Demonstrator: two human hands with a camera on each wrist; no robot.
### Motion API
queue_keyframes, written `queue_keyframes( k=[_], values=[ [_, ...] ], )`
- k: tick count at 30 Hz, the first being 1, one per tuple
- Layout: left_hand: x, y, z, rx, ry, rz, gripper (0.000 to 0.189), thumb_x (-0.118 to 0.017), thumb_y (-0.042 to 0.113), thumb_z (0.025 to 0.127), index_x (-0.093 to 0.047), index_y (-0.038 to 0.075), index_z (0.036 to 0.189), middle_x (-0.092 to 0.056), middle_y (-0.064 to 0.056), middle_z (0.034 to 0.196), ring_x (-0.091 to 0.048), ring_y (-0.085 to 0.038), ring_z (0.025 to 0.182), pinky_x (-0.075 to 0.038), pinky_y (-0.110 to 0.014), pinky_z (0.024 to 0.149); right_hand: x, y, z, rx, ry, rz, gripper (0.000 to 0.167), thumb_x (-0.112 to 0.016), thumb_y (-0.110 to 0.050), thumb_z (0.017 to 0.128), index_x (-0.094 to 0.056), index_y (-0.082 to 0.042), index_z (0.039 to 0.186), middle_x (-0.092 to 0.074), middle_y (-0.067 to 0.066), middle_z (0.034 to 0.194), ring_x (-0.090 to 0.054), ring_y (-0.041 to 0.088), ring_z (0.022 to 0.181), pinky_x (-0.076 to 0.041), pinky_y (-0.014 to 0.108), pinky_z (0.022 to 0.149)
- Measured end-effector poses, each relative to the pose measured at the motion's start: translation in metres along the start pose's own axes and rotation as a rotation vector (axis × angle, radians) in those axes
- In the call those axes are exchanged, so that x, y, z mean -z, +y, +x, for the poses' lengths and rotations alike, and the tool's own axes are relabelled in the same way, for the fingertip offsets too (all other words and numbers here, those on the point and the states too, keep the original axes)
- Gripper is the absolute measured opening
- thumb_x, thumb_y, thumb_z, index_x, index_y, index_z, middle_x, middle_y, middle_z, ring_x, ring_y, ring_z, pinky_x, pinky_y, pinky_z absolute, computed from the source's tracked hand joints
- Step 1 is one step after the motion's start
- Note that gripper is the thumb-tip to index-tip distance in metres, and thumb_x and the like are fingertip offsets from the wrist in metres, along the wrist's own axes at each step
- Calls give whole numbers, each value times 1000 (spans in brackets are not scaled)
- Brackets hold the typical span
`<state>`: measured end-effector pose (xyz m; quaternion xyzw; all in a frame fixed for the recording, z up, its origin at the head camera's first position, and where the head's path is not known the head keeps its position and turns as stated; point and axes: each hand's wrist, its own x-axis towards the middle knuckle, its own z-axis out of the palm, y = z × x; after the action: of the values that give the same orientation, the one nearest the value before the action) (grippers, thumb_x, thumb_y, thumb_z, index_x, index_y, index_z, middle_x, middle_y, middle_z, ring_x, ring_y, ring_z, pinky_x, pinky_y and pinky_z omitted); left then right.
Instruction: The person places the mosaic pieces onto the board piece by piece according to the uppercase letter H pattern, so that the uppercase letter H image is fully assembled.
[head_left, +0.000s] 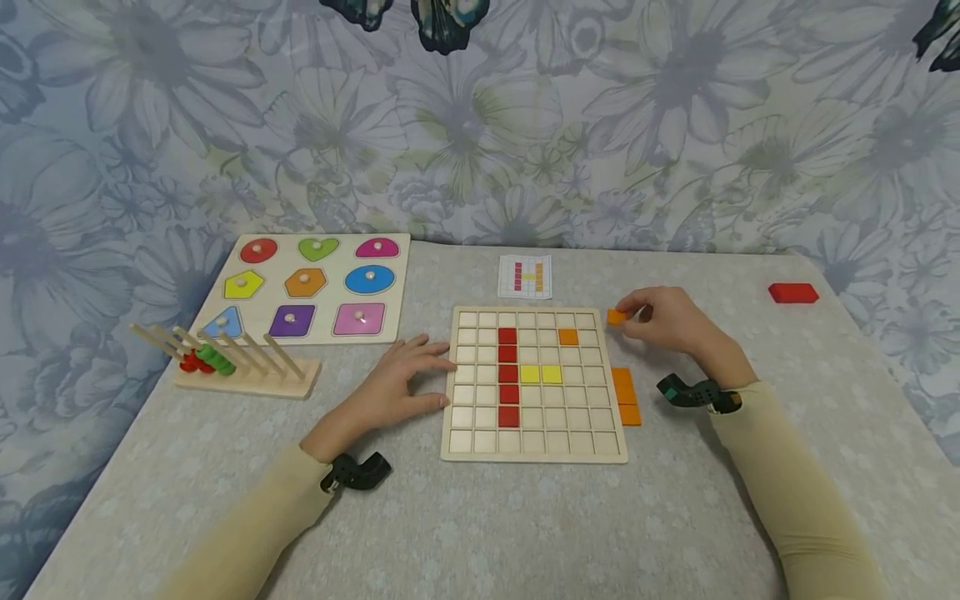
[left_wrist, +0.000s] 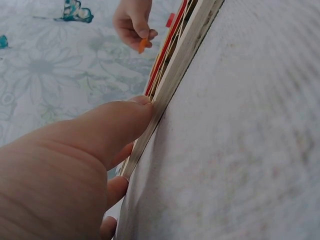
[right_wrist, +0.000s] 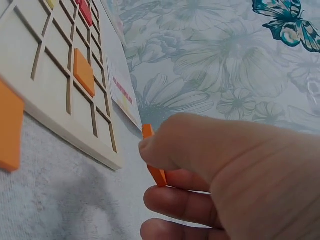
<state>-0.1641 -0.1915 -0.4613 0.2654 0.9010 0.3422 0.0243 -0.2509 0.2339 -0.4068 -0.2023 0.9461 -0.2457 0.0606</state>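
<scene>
A wooden grid board [head_left: 535, 450] lies flat in the middle of the table. A column of several red square tiles [head_left: 508, 375], two yellow tiles [head_left: 540, 374] and one orange tile [head_left: 568, 337] sit in its cells. My left hand [head_left: 393, 379] rests at the board's left edge, its thumb and fingertips touching the side. Just off the upper right corner, my right hand [head_left: 667, 321] pinches an orange square tile [right_wrist: 155, 167] between thumb and fingers. More orange tiles [head_left: 626, 387] lie against the board's right edge.
A pattern card [head_left: 525, 292] lies behind the board. At the back left is a shape puzzle [head_left: 322, 312], with a wooden peg stand [head_left: 292, 385] holding red and green beads in front. A red block [head_left: 793, 292] lies at the far right, and a flowered wall [head_left: 480, 150] borders the back.
</scene>
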Motion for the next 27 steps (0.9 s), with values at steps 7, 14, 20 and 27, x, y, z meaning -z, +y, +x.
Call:
queue_keyframes(
  k=[7,14,20,27],
  values=[
    [0,1,0,-1,4,-9,42,-83,23,84,-72,13,124,-55,-18,151,-31,-50,151,-13,-74,121,0,-5,-2,23,23,-4,27,-70,-9,89,-74,1,114,-74,18,104,-59,20,75,-48,28,60],
    [0,2,0,-2,3,-11,42,-83,23,85,-72,12,124,-54,-18,151,-31,-49,151,-13,-73,121,-2,-8,-2,35,44,-12,27,-72,-9,86,-75,1,111,-75,18,101,-58,20,75,-47,27,59],
    [0,2,0,-4,2,-11,42,-82,23,85,-72,12,124,-54,-18,151,-31,-50,151,-13,-74,121,-7,-10,-1,55,35,-22,25,-75,-11,87,-75,0,110,-75,15,99,-59,20,76,-49,29,65],
    [-1,0,-1,-5,3,-8,42,-82,24,86,-72,12,124,-54,-18,152,-30,-50,151,-13,-74,121,-11,-17,-1,107,24,1,24,-74,-6,86,-75,1,110,-74,14,97,-60,18,75,-50,29,66]
  ],
)
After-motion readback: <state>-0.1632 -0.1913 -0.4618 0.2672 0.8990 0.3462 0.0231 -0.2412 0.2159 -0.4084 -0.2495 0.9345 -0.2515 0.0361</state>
